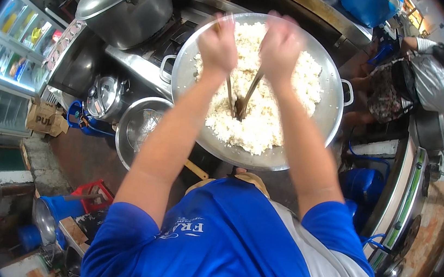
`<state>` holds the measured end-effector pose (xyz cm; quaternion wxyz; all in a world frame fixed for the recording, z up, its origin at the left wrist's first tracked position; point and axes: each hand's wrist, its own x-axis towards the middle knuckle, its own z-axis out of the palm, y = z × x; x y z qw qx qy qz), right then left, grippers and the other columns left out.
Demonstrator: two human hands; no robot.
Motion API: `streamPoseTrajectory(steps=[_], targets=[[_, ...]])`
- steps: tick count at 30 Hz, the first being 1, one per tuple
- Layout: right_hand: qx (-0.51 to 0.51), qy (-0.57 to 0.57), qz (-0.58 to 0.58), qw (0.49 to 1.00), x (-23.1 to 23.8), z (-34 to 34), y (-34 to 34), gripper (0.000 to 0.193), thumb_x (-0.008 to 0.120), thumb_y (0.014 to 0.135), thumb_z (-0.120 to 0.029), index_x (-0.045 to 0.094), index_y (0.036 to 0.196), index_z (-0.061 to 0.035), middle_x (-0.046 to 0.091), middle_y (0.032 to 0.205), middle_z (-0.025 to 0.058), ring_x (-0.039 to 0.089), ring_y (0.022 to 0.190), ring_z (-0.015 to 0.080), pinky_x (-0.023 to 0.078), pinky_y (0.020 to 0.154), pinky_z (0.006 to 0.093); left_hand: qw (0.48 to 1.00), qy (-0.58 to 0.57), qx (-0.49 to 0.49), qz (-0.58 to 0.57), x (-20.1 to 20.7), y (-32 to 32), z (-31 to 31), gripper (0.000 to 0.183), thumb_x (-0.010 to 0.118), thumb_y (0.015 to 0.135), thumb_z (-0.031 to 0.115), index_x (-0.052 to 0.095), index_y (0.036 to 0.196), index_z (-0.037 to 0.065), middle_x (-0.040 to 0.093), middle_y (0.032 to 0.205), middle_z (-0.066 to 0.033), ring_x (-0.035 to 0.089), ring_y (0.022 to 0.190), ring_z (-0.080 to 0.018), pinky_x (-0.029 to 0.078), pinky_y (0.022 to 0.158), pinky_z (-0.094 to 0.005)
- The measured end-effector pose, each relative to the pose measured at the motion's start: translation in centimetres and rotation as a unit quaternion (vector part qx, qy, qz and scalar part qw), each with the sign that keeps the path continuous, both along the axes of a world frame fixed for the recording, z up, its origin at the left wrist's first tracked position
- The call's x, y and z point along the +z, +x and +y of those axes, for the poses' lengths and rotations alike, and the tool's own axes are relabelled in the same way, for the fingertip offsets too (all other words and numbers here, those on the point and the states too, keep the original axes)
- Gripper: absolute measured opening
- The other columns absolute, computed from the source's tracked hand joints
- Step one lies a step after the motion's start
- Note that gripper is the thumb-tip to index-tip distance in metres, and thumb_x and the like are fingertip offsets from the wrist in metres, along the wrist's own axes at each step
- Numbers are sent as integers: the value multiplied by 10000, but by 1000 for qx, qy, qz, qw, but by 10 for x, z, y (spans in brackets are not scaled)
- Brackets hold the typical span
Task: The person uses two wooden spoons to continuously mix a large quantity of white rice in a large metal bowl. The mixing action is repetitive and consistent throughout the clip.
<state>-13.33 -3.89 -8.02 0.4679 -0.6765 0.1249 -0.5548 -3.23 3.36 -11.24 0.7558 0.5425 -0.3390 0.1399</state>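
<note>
A wide silver pan point(330, 115) with two loop handles stands in front of me, holding a broad heap of white cooked rice point(258, 134). My left hand point(218, 48), smeared by motion, is closed round the upper part of a long dark utensil point(231, 94). Over the far half of the pan, my right hand point(280, 46) grips a second long dark utensil point(251, 90), also blurred. Both utensils slant down toward each other and meet in the middle of the rice. Their lower ends are partly sunk in it, so I cannot make out their exact shape.
A large lidded pot point(132, 10) stands on the stove at far left. A steel bowl with a wire strainer point(144, 124) sits close to the pan's left side. At right, another person point(431, 80) bends near blue gas cylinders point(363, 185). A red crate point(94, 194) lies lower left.
</note>
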Motion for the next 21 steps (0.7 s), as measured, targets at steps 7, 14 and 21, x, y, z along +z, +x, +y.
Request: streamPoseTrajectory(steps=[7, 14, 21], targets=[[100, 8, -42, 994, 70, -29, 3, 292, 580, 964, -175, 520, 697, -72, 473, 535, -6, 434, 420, 91, 316, 395, 256, 988, -51, -122, 77, 73, 6, 13, 383, 582, 987, 194, 441, 635, 133, 447, 534, 22, 379, 397, -88, 277, 388, -257], [-21, 6, 53, 998, -51, -17, 27, 278, 641, 937, -161, 567, 727, 6, 491, 604, -10, 449, 609, 73, 366, 538, 273, 981, -13, -79, 175, -52, 16, -24, 325, 560, 981, 145, 450, 677, 109, 471, 572, 21, 426, 445, -56, 321, 406, -220], [102, -71, -43, 991, 87, -59, 41, 321, 597, 947, -165, 537, 644, -77, 496, 526, -16, 431, 414, 55, 319, 391, 243, 971, -67, -178, 145, 102, 24, 7, 397, 571, 966, 164, 464, 593, 80, 470, 535, 24, 406, 490, -70, 294, 473, -249]])
